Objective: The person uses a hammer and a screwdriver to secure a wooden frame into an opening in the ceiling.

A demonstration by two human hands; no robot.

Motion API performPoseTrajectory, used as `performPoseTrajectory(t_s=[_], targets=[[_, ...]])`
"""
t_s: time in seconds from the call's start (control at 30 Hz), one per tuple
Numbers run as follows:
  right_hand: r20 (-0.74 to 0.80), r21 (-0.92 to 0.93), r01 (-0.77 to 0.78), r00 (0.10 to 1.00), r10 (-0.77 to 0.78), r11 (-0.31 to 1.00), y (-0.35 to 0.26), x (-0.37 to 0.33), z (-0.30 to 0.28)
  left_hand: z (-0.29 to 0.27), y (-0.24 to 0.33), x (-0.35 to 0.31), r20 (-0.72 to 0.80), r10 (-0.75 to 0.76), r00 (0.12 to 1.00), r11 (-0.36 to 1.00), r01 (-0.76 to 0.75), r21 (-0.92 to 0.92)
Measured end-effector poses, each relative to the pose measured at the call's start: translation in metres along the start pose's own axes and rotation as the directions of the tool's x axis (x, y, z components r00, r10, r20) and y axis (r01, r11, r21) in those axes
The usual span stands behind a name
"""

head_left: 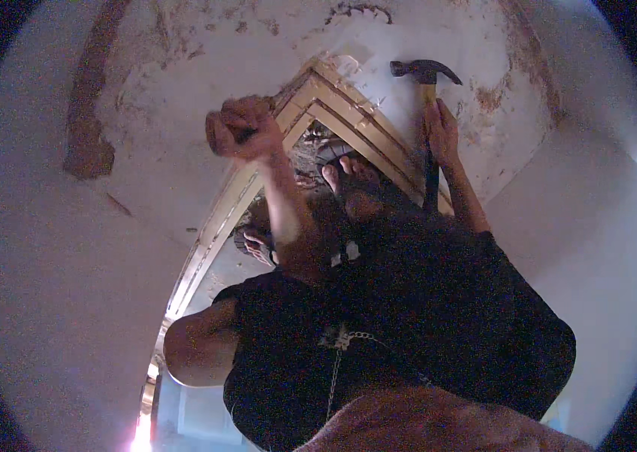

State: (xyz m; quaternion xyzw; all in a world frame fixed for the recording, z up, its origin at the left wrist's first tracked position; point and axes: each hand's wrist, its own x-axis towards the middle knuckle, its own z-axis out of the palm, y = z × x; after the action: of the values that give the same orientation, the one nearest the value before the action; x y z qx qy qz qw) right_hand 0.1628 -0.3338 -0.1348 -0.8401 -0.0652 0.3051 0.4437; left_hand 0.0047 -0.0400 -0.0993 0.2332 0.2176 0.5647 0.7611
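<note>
My right hand [442,132] is wrapped round the handle of a claw hammer [425,72]. The hammer stands head up in the view, its dark head turned sideways with the curved claw to the right. The handle is yellowish near the head and black lower down. My left hand [243,129] is closed, fingers curled, beside the left side of a grooved light-wood frame [314,84]. Whatever the left fingers hold, if anything, is too blurred to make out. The two sides of the frame meet in a pointed corner between my hands.
A pale wall-like surface [250,60] with brown, flaking patches surrounds the frame corner. My feet show below the corner, one foot [345,169] in a dark sandal, near scattered debris. A bright light [141,433] glares at the lower left.
</note>
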Motion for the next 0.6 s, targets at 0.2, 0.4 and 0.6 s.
performPoseTrajectory(t_s=[0.2,0.4,0.6], targets=[[-0.01,-0.035,-0.025,1.0,0.025,0.999,-0.018,-0.003,0.0,0.069,0.007,0.042,0.421,-0.384,0.822,0.764,0.027,0.645],[-0.056,-0.034,0.036,0.998,-0.038,0.999,0.012,0.002,0.002,0.06,0.016,0.031,0.424,-0.261,0.867,0.537,-0.235,0.81],[0.073,0.091,-0.13,0.99,0.123,0.987,-0.013,-0.001,-0.004,0.06,0.013,0.037,0.184,-0.112,0.977,0.982,0.081,0.169]])
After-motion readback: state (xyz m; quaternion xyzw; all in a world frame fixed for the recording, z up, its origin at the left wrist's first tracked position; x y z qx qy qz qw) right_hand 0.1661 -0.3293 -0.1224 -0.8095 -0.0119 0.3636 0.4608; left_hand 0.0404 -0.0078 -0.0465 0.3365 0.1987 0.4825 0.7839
